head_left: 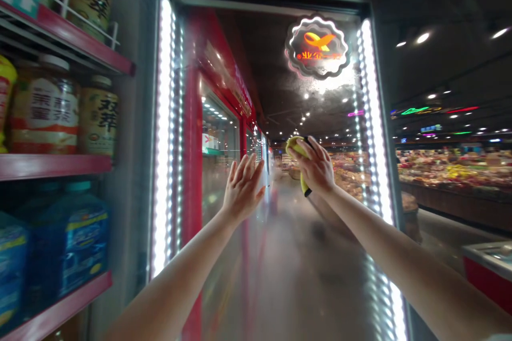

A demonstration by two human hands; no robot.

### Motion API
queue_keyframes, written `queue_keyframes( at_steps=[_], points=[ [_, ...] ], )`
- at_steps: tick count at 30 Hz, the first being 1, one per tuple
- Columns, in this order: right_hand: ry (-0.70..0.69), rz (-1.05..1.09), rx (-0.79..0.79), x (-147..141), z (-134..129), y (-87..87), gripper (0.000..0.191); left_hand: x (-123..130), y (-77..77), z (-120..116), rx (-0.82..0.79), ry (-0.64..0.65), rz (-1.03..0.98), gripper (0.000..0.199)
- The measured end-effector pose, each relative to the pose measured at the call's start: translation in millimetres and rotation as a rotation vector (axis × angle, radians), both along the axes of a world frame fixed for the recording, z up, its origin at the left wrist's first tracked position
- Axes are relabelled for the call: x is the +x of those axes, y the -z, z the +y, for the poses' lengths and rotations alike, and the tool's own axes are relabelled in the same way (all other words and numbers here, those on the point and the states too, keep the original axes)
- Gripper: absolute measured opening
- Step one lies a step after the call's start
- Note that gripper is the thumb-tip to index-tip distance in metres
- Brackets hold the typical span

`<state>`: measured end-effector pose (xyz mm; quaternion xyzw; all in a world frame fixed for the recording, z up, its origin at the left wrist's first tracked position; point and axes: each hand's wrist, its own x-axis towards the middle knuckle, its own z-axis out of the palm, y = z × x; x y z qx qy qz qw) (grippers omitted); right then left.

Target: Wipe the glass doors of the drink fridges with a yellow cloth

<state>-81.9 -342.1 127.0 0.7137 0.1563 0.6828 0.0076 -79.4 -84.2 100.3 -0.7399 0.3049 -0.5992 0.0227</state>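
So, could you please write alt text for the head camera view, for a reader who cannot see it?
A right hand holds a yellow cloth up at a glass door edged with bright lights, while the left hand is raised, open. Bottles stand on shelves at the left; store displays show at the right.

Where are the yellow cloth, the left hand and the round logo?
Yellow cloth [294, 142]: head view, upper fold.
Left hand [242, 186]: head view, back of it.
Round logo [318, 43]: head view, its middle.

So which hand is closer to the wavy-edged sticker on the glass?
Right. The right hand, on a yellow cloth, is below the sticker; the left hand is lower and off to its left.
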Motion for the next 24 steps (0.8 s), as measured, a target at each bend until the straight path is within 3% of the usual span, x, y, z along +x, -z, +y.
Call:
queue_keyframes(
  at_steps=[2,4,7,11,13,15,17,19,21,24],
  points=[
    [0.011,-0.020,0.209,5.1,12.1,-12.5,0.047,-0.9,0.5,5.9,0.011,-0.007,0.000,0.079],
    [0.014,-0.025,0.310,9.5,35.9,-22.7,0.048,-2.6,0.6,8.7,0.021,-0.016,0.011,0.079],
    [-0.005,-0.012,0.178,8.0,64.9,-16.0,0.048,-6.3,1.6,12.9,0.033,-0.024,0.031,0.080],
    [-0.045,0.020,-0.143,-0.6,55.4,15.0,0.049,-10.1,6.4,31.9,0.027,-0.038,0.040,0.078],
    [-0.040,0.007,-0.123,0.2,46.4,17.7,0.051,-11.0,9.1,44.3,0.015,-0.044,0.047,0.080],
    [-0.036,-0.040,0.027,5.2,51.0,7.9,0.052,-11.3,11.2,53.6,0.015,-0.048,0.056,0.081],
    [-0.055,-0.089,0.171,10.9,70.6,-5.8,0.053,-11.9,12.4,57.9,0.021,-0.059,0.067,0.080],
    [-0.078,-0.103,0.206,13.3,94.6,-12.3,0.054,-13.4,13.2,58.8,0.025,-0.076,0.081,0.078],
    [-0.087,-0.073,0.114,11.1,109.2,-6.5,0.054,-15.9,14.2,60.3,0.025,-0.091,0.096,0.077],
    [-0.092,-0.012,-0.120,4.8,102.4,13.4,0.054,-20.5,17.0,69.7,0.017,-0.103,0.109,0.078]
  ],
)
